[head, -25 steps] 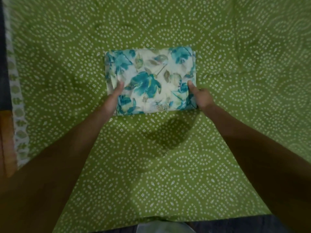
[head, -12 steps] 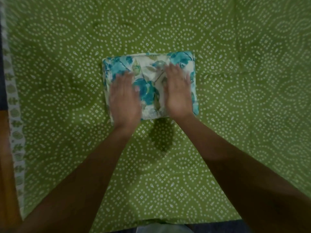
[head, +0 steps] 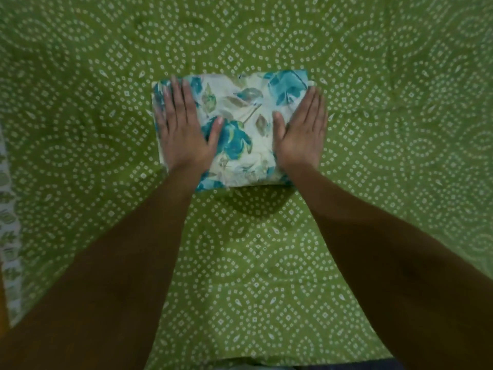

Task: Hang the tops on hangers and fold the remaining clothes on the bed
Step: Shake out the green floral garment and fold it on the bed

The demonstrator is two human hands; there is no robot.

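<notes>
Clothes on the bed come down to one piece in view, but the green bedsheet (head: 373, 182) with its white dotted pattern is the largest thing, covering nearly the whole frame. Near its centre lies a folded floral garment (head: 240, 124), a neat rectangle printed with teal flowers on cream. Both palms press flat on it: the left hand (head: 184, 129) over its left part, the right hand (head: 301, 132) at its right edge, fingers extended and close together, grasping nothing.
</notes>
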